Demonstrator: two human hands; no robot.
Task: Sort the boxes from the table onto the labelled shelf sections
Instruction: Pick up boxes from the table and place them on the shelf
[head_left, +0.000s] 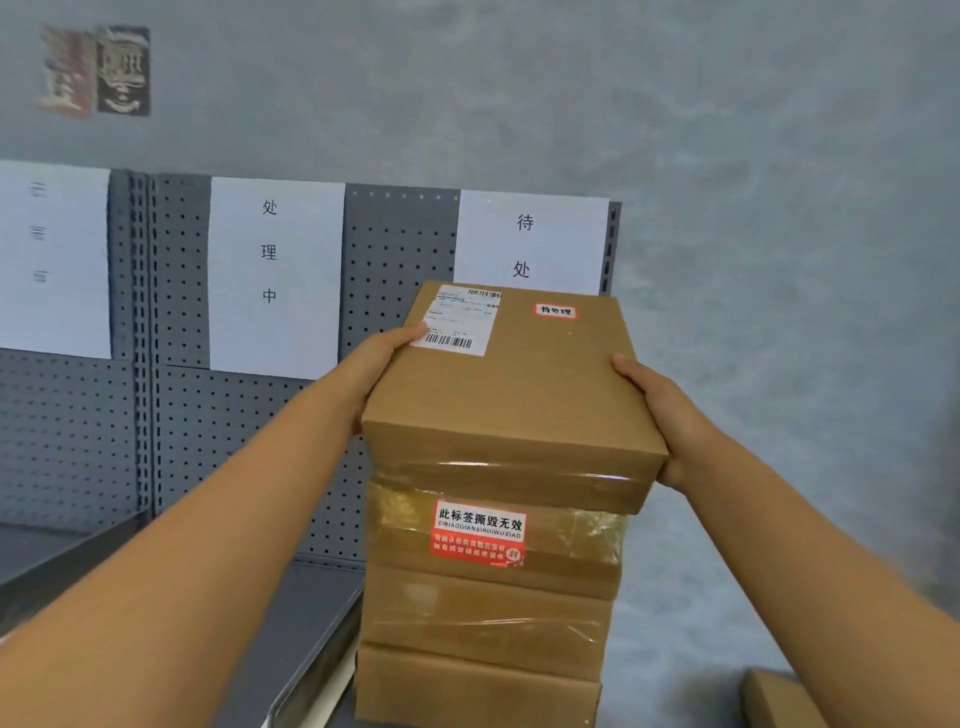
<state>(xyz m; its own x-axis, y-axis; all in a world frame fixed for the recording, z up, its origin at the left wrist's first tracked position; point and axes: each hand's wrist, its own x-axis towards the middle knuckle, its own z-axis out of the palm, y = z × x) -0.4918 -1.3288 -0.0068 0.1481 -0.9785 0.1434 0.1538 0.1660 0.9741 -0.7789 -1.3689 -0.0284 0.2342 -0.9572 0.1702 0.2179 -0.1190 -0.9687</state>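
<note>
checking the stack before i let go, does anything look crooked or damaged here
The top box, held by the left hand and right hand, sits twisted on the stack: its near right corner overhangs the boxes below. The tape on the second box looks wrinkled. No crushed or torn cardboard shows.

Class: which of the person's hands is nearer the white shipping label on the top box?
Left. The left hand has its thumb on the shipping label's edge; the right hand grips the top box at the opposite side.
</note>
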